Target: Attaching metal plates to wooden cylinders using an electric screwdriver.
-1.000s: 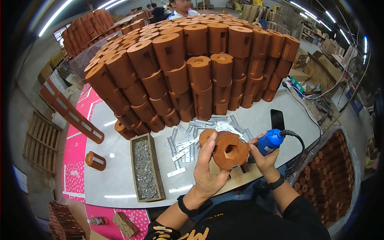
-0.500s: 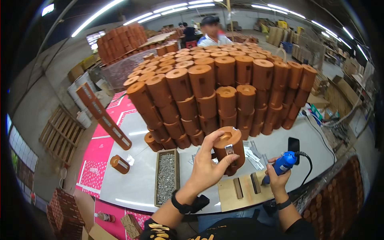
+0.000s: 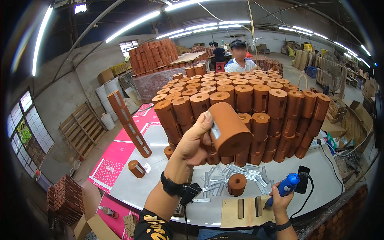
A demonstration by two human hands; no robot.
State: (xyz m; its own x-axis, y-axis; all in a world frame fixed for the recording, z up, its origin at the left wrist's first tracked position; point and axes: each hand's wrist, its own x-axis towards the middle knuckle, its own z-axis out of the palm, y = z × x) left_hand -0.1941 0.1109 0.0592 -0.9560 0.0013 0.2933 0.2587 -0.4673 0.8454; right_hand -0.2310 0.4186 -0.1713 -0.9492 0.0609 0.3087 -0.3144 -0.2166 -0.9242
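Observation:
My left hand (image 3: pixel 195 140) grips a reddish-brown cylinder (image 3: pixel 231 130), raised and tilted above the table, with a hole in its end and a silver metal plate (image 3: pixel 215 130) set in its side. In my right hand (image 3: pixel 280 202) is a blue electric screwdriver (image 3: pixel 289 185) with a black cord, its tip low over the right part of a tan board (image 3: pixel 230 214). Two short dark strips (image 3: pixel 241 208) stand on that board. Just behind it, a shorter-looking brown cylinder (image 3: pixel 237 184) stands upright among loose metal plates (image 3: pixel 218 182).
Stacked brown cylinders (image 3: pixel 224 96) rise across the table's back. At left are a leaning column of joined cylinders (image 3: pixel 130 124) and one single cylinder (image 3: pixel 136 169) with a plate. A black phone (image 3: pixel 303 180) lies at right. Across the stack is a person (image 3: pixel 240 60).
My left hand has lifted the cylinder up and turned it on its side. The view has tilted upward. My right hand still holds the screwdriver beside the board.

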